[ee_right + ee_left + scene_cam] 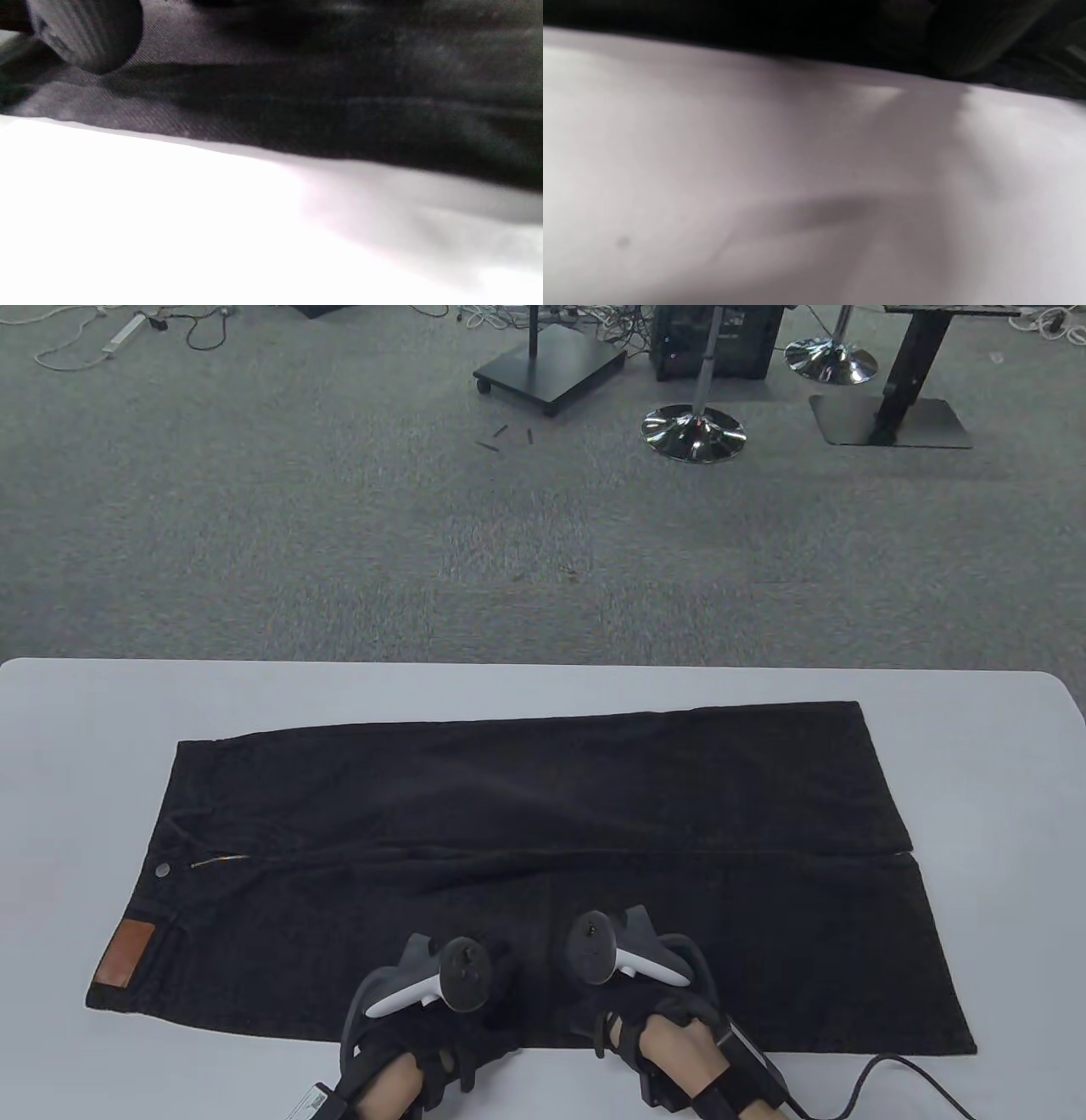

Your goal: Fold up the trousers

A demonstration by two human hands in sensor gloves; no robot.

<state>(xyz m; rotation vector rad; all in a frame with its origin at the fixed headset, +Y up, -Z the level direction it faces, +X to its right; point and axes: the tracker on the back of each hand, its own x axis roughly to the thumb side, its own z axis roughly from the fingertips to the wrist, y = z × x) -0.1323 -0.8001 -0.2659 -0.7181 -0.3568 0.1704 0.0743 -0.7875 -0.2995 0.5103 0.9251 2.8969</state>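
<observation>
Table view. Trousers (543, 848): black, spread flat across the white tabletop (1001, 746), waist to the left, hems to the right, one leg lying beyond the other. Metal button (163, 869) and short zip at the waist; brown patch (125, 954) at the near left corner of the waistband. Left hand (416, 1027): gloved, tracker on its back, set on the near edge of the trousers, about mid-length. Right hand (657, 1010): gloved, tracker on its back, just beside the left one, also on the near edge. The fingers of both lie under the trackers; whether either grip is wide, narrow or holding cloth cannot be told here. A cable (899, 1073) runs from the right wrist over the tabletop. Grey carpet (339, 517) beyond, with stand bases and stool feet at the far side.

Left wrist view. Blurred. White tabletop (755, 169) fills most of the picture; dark trousers edge (797, 29) along the top. The grip cannot be told.

Right wrist view. Blurred. Dark woven trousers (339, 97) lie across the upper half, their edge resting on the bright tabletop (169, 220). A ribbed dark fingertip (89, 34) sits at the upper left against the cloth. The grip cannot be told.
</observation>
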